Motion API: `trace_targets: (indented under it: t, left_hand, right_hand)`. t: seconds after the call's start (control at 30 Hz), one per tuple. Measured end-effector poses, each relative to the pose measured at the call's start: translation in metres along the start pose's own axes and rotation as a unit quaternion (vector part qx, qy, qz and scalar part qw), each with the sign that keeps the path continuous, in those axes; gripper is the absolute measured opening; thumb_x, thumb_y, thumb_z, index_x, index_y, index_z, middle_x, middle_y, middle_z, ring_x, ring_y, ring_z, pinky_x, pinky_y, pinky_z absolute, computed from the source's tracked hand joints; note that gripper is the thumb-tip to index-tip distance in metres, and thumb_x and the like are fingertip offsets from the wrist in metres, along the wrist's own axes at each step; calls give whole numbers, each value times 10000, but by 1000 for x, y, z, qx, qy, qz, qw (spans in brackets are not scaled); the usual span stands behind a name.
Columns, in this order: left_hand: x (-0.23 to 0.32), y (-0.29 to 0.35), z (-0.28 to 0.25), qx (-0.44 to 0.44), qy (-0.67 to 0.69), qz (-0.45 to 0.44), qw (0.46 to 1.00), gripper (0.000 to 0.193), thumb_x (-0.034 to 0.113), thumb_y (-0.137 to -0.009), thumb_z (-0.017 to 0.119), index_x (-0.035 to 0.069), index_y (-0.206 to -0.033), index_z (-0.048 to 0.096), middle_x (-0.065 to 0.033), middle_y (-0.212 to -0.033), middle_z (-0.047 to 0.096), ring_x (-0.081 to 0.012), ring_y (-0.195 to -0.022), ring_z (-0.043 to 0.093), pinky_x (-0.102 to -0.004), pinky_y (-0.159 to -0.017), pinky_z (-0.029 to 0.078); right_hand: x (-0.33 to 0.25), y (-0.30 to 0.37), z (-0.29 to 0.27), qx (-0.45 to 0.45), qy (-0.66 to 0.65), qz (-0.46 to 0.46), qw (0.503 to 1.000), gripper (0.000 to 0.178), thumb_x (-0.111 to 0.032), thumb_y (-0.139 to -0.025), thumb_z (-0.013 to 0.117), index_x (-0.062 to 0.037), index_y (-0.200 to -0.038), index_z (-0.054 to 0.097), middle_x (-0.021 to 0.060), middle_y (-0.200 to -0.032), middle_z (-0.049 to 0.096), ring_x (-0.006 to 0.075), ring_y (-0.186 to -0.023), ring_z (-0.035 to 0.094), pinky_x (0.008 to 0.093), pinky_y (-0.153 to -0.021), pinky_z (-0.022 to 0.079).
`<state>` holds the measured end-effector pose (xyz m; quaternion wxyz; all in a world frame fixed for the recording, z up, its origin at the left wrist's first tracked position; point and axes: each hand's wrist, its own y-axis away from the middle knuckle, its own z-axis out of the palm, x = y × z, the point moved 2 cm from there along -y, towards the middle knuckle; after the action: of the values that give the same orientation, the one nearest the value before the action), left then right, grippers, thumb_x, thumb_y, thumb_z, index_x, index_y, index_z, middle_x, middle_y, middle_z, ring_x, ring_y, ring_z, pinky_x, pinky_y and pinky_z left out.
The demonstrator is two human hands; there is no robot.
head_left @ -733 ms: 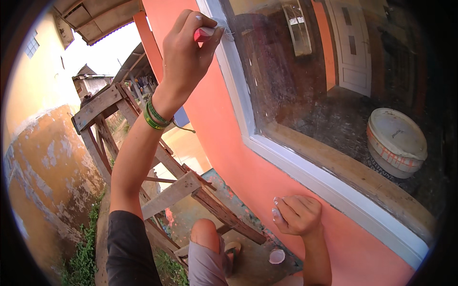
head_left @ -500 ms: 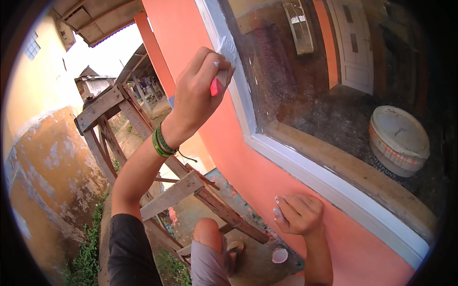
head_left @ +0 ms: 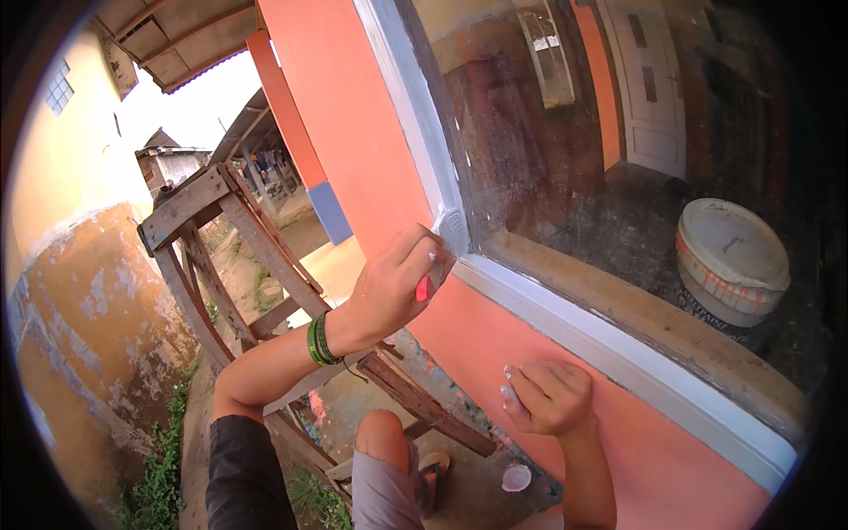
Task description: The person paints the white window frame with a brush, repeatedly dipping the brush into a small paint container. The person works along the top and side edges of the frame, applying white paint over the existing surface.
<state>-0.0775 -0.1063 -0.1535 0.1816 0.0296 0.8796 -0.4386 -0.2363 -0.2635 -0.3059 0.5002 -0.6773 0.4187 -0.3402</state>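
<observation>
While the left hand (head_left: 397, 281) grips a small paintbrush with a red handle end (head_left: 423, 288), its pale, paint-loaded bristles (head_left: 452, 228) press on the white-painted window frame (head_left: 415, 124), just above the lower left corner. Right hand (head_left: 552, 397) is curled into a loose fist beside the salmon-pink wall (head_left: 477, 327), white smears on the fingertips, nothing visible inside; can't tell if the knuckles touch the wall.

Brush looks light: stiff handle, soft bendy bristles, probably slick where wet paint gets on it. Best hold seems low on the handle near the bristles, pinched between thumb and fingers, though the fingers hide most of that part, so the exact grip is unclear. Bristles likely splay if pushed hard.

Around it: dusty glass pane (head_left: 548, 177) right next to the frame, easy to smear; pink wall edge tight on the other side. Rough brown wooden trestle (head_left: 256, 238) stands at the left, partly under the left forearm, and could limit the elbow. Small round whitish container (head_left: 516, 478) sits on the ground below the right hand. White lidded plastic bucket (head_left: 733, 256) shows in the glass area.
</observation>
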Motion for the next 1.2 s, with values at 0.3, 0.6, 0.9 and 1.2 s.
trace_targets:
  t: [0.3,0.6,0.9,1.2]
  left_hand:
    - [-55,-107,-64,147,-61,16,987,166,0,-842,792,-16,-919,647,-93,-888,671,-204,-781,705,-303,-689,551]
    - [-102,-192,-104,227,-55,80,969,217,-72,-801,783,0,-845,582,-80,-800,636,-128,-672,618,-277,-591,507]
    - [-110,-228,-128,292,-139,116,939,208,-28,-800,796,-5,-863,599,-72,-753,619,-138,-660,624,-284,-594,508]
    - [-95,-177,-97,220,-131,112,960,150,3,-861,778,4,-927,643,-91,-922,663,-192,-804,696,-313,-692,573]
  right_hand:
    - [-1,0,2,4,2,3,1000,94,-118,-798,698,-31,-823,726,47,-732,655,196,-560,618,311,-508,503]
    - [-1,0,0,-10,4,1,1000,94,-121,-802,700,-37,-829,730,41,-733,654,188,-567,619,306,-507,495]
    - [-1,1,2,3,3,-5,1000,99,-130,-812,692,-39,-828,729,38,-717,651,184,-566,620,306,-497,487]
    - [0,-1,-3,3,6,-5,1000,111,-133,-820,681,-31,-825,726,43,-716,651,187,-552,609,306,-490,483]
